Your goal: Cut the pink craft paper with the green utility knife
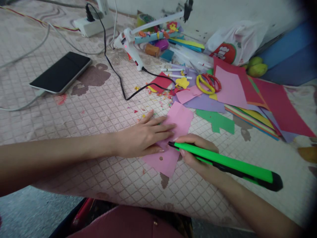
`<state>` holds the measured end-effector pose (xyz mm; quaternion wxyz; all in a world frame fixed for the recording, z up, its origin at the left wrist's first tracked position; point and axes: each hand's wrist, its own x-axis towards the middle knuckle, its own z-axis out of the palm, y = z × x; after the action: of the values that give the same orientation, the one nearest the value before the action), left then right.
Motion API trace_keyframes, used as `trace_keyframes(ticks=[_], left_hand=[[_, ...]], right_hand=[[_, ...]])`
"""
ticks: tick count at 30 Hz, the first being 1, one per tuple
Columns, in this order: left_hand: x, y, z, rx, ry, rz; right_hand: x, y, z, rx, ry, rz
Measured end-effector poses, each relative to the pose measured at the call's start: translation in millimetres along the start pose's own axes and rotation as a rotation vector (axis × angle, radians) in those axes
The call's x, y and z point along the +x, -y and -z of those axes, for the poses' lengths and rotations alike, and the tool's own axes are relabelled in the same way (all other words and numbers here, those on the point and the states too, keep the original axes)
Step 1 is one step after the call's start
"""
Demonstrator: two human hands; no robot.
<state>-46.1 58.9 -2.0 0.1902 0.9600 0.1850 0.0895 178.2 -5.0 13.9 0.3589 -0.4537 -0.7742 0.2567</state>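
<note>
A pink paper strip (180,116) lies on the patterned tablecloth, with a small hole near its lower end. My left hand (146,135) rests flat across the strip with its fingers spread, pressing on its left side. In my right hand (198,150) is a green and black utility knife (228,162), gripped near its front end. The black tip of the knife points left and is at the paper, close beside my left fingers. Whether a blade sticks out is too small to tell.
A phone (61,72) lies at the left, cabled. Behind are a white glue gun (131,49) with a black cord and a power strip (94,24). Yellow and red scissors (206,84), green paper (218,120), coloured sheets (232,86) and a plastic bag (235,43) are at the right.
</note>
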Motion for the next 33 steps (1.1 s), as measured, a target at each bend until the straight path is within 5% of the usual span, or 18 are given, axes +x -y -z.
trace_keyframes(ticks=[18,33], left_hand=[[0.8,-0.2,-1.1,-0.001,-0.047,-0.013],[-4.1,-8.6,0.8,0.12,-0.172,0.02]], right_hand=[[1.8,-10.3,-1.5,0.047,0.053,0.088],[-8.0,-2.5,13.3,0.055,-0.071,-0.151]])
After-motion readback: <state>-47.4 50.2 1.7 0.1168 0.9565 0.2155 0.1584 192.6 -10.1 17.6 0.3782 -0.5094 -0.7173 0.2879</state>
